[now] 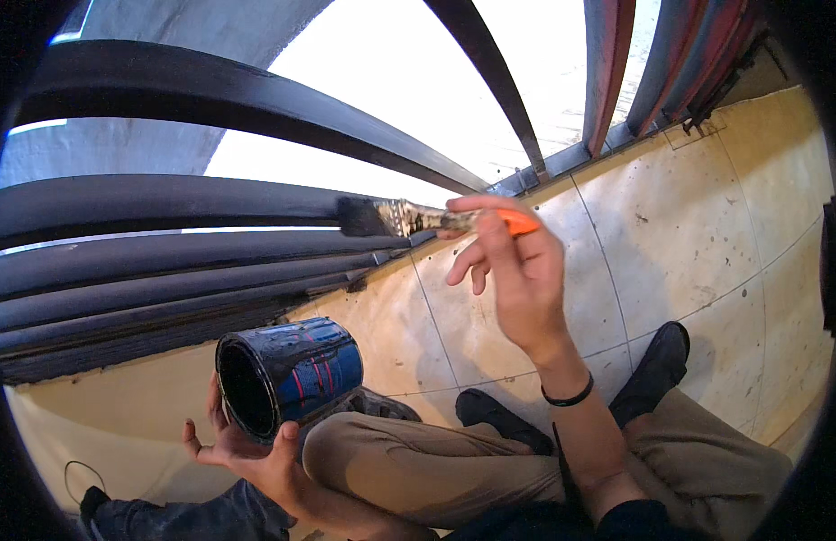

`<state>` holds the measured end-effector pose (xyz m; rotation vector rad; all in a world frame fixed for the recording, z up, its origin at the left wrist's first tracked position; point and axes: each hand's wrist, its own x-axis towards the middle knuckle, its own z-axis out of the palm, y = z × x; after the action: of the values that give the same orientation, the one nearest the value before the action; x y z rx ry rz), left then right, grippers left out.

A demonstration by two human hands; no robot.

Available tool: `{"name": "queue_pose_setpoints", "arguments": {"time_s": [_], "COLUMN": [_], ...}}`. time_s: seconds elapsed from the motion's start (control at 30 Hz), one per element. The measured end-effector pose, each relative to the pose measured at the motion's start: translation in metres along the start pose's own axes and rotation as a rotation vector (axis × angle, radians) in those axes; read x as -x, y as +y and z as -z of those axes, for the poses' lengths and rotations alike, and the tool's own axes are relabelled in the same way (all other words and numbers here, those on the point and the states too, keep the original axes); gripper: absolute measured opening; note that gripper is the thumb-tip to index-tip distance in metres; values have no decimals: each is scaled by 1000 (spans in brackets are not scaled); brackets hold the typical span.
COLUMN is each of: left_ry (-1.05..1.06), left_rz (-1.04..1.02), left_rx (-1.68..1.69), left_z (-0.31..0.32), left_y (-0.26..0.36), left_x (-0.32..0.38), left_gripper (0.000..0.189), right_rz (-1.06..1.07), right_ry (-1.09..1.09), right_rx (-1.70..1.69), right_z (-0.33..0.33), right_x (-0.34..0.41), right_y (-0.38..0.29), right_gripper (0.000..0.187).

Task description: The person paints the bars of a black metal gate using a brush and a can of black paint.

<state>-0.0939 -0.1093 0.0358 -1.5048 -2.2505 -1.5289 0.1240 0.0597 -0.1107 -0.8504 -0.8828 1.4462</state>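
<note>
My right hand (519, 264) holds a paintbrush (425, 218) by its orange-tipped handle. The bristles are coated in dark paint and point left, in front of a black metal bar (161, 201); whether they touch it I cannot tell. My left hand (256, 453) supports a blue paint can (323, 368) at lower left, its fingers and thumb spread around the can's lower part. The can is tilted with its open mouth facing left, and dark paint coats its rim and runs over its side. How much paint is inside cannot be seen.
Several black bars fan out at left; bars at upper right (611, 74) show reddish sides. A bottom rail (567, 161) borders the spotted tile floor (688, 250). Legs in tan trousers (418, 460) and dark shoes are below. Another dark-trousered leg (181, 514) lies at lower left, near a thin wire loop.
</note>
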Motion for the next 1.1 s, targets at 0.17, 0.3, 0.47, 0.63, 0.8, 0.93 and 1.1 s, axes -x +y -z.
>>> {"name": "queue_pose_setpoints", "arguments": {"time_s": [0.17, 0.3, 0.47, 0.63, 0.8, 0.93, 1.1], "left_ry": [0, 5, -8, -8, 4, 4, -14], "left_rz": [6, 13, -14, -32, 19, 4, -17], "left_rx": [30, 16, 29, 21, 45, 53, 25], "left_z": [1, -4, 0, 7, 2, 8, 7], "left_y": [3, 7, 1, -3, 7, 0, 0], "left_x": [-1, 0, 1, 1, 0, 1, 2], "left_gripper": [128, 128, 128, 127, 127, 127, 126], "right_rz": [-62, -153, -52, 82, -4, -110, -25], "right_ry": [5, 144, 107, -19, -4, 131, 226], "right_rx": [-93, 268, 313, -174, -60, 283, 541], "right_z": [17, 41, 10, -12, 15, 43, 44], "right_x": [-4, 0, 5, 5, 1, 11, 20], "right_y": [48, 79, 45, -18, 54, 106, 140], "right_gripper": [34, 31, 29, 33, 38, 33, 27]}}
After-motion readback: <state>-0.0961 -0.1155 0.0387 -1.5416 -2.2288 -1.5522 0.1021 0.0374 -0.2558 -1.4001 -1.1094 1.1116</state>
